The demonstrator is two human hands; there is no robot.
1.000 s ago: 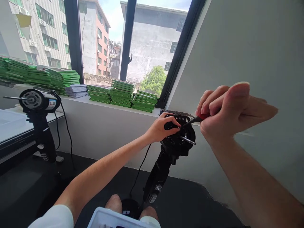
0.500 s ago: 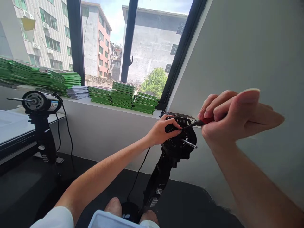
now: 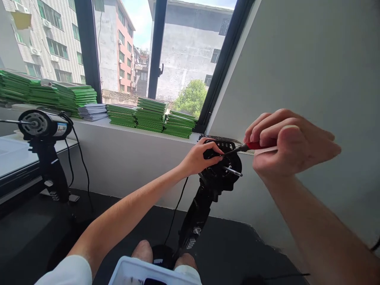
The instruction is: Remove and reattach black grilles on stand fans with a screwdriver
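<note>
Gripping the screwdriver [image 3: 244, 147] in closed fingers, the right hand [image 3: 292, 146] sits at 3 o'clock from the black housing [image 3: 230, 161], which tops its stand [image 3: 194, 217] a little off the view's centre toward 4 o'clock. The blade points between 8 and 9 o'clock, its tip at the housing's face, right by the left hand [image 3: 199, 157]. That hand comes in from 9 o'clock, thumb and forefinger in a narrow pinch; whether they hold anything is too small to tell. The step looks like fine work at the tip, so the pinch best serves as a steady guide while the right hand gives light, even pressure. Lining the blade up straight with whatever it meets probably matters most, since a slant invites slipping. The rod [image 3: 233, 171], jutting between 3 and 4 o'clock, lies near the blade and is best not knocked. Small, slow turns of the wrist should suit such close quarters.
</note>
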